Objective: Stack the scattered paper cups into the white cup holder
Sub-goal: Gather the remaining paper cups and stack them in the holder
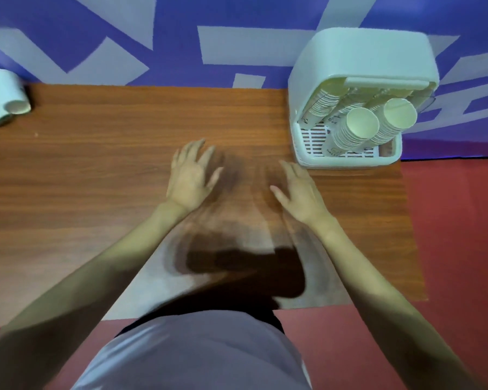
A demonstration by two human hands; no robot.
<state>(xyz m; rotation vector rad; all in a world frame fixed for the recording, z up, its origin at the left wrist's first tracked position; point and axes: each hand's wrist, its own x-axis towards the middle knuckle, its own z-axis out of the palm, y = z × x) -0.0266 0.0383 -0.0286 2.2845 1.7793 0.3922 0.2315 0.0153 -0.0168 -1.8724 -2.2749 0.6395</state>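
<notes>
Both hands, left hand point(190, 178) and right hand point(299, 190), over table point(96, 178) middle with fingers spread, holding nothing; better to reach loose paper cups point(3, 97) at far-left corner, then nest upright into white cup holder point(358, 99) at far-right corner.

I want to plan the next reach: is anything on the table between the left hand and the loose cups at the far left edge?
Nothing visible. Only bare wooden table lies between the open left hand and the loose cups lying on their sides at its far left edge.
</notes>
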